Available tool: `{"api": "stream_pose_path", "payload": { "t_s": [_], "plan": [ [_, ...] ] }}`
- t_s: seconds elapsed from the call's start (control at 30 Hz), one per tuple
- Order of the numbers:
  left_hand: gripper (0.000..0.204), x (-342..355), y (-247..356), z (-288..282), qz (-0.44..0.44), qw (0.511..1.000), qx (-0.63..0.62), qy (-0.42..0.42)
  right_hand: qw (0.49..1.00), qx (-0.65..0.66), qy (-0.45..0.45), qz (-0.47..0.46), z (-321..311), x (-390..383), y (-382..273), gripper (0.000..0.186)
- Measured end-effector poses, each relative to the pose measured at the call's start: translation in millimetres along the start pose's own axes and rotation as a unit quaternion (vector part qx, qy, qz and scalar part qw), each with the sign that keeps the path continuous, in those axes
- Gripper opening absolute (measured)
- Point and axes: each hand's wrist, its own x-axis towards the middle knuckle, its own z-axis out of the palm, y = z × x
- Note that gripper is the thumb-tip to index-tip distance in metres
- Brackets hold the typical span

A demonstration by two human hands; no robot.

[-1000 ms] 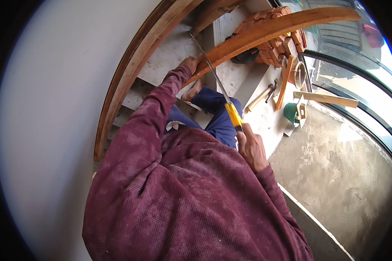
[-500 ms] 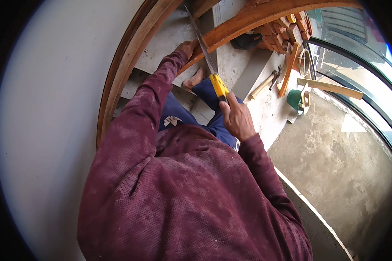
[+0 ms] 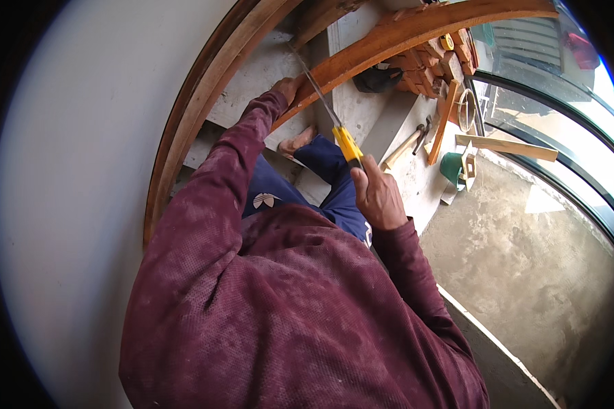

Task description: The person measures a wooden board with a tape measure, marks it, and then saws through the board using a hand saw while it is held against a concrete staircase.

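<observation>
My right hand [image 3: 381, 196] is wrapped round the black-and-yellow handle of a handsaw [image 3: 348, 144]. The thin blade runs up and away to the left, lying across a long reddish-brown wooden board [image 3: 396, 42] close to its near end. Just left of the blade, my left hand [image 3: 288, 88] grips the edge of that board, with its fingers partly hidden. The board stretches from there to the far right, above pale concrete steps. My bare foot [image 3: 297, 142] rests below the board.
A brown wooden rail [image 3: 184, 129] curves along the white wall [image 3: 82, 170] on the left. Stacked bricks [image 3: 423, 68], a dark bag [image 3: 377, 80], a hammer [image 3: 404, 148], a green tool [image 3: 451, 166] and loose wood strips [image 3: 508, 145] lie toward the right, beside glazed panels [image 3: 552, 102].
The saw and my right hand have drawn back slightly toward me and to the right, so less blade shows past the board. My left hand keeps its place on the board; the view has shifted a little.
</observation>
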Motion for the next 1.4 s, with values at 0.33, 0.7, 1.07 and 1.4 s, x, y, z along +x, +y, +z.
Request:
{"api": "stream_pose_path", "payload": {
  "t_s": [0.33,0.7,1.07,1.4],
  "plan": [
    [0.037,13.3,0.4,21.7,-0.003,0.998,0.069,-0.01,1.0,-0.021,0.003,-0.011,13.4,12.2,12.6,0.025],
    [0.037,9.2,-43.4,35.9,0.042,0.995,0.024,0.089,0.999,0.019,-0.028,0.024,-2.5,-40.6,11.9,0.025],
    [0.035,-8.1,-47.2,30.1,0.107,0.97,0.106,0.192,0.997,0.056,-0.035,0.033,-25.6,-92.2,-6.7,0.033],
    [0.086,6.3,-26.9,30.0,-0.184,0.966,-0.076,0.162,0.997,0.06,-0.026,0.042,-23.7,-77.3,-6.2,0.027]
  ]
}}
